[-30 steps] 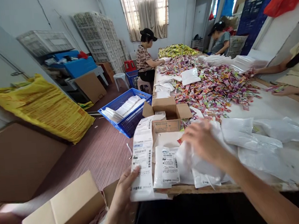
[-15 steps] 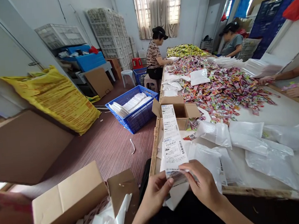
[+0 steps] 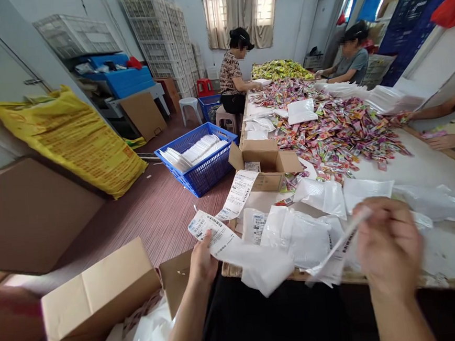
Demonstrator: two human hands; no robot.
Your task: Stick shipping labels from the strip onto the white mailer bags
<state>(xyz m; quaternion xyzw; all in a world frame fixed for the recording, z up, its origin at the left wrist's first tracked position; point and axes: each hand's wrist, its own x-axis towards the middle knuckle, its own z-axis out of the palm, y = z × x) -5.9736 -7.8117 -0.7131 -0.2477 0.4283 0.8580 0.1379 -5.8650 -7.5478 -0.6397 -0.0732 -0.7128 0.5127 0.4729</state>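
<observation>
Our left hand (image 3: 203, 260) has its grip closed on a white, black-printed label strip (image 3: 222, 237), curling from the carton (image 3: 267, 182) past the table (image 3: 372, 160) edge; our right hand (image 3: 393, 247) pinches one tilted, blurred label (image 3: 346, 246).

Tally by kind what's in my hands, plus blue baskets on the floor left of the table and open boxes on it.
Label strip, left hand: 1
Loose label, right hand: 1
Blue baskets: 2
Open box: 1
Total: 5
</observation>
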